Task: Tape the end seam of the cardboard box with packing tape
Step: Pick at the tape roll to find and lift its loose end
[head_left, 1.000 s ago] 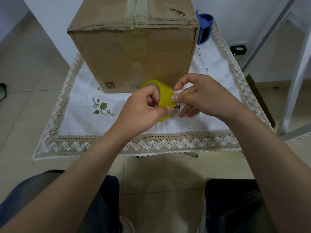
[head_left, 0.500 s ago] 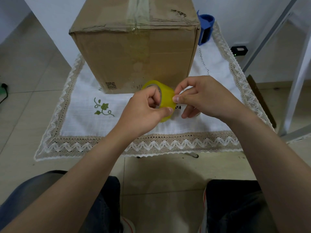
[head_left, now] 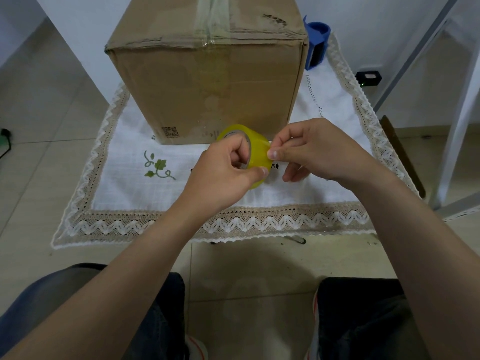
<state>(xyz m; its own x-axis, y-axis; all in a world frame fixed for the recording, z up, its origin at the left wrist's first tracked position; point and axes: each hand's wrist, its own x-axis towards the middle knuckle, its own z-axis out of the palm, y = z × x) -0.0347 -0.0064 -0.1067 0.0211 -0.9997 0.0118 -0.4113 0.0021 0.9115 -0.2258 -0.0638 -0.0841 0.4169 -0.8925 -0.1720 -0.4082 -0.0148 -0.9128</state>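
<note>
A brown cardboard box (head_left: pixel 207 81) stands on a white lace-edged cloth (head_left: pixel 124 188), with clear tape running along its top seam and down the near face. In front of the box my left hand (head_left: pixel 223 175) grips a yellow roll of packing tape (head_left: pixel 255 149), fingers through the core and thumb on the outside. My right hand (head_left: pixel 311 149) pinches at the roll's outer surface with thumb and forefinger, at the tape's edge. No free strip of tape is visible.
A blue tape dispenser (head_left: pixel 317 42) stands behind the box at the right. A small black device (head_left: pixel 368 78) lies on the floor beyond the cloth. White metal frame legs (head_left: pixel 457 120) rise at the right. My knees are at the bottom edge.
Both hands and the roll stay in nearly the same place. My right fingers shift slightly on the roll's surface.
</note>
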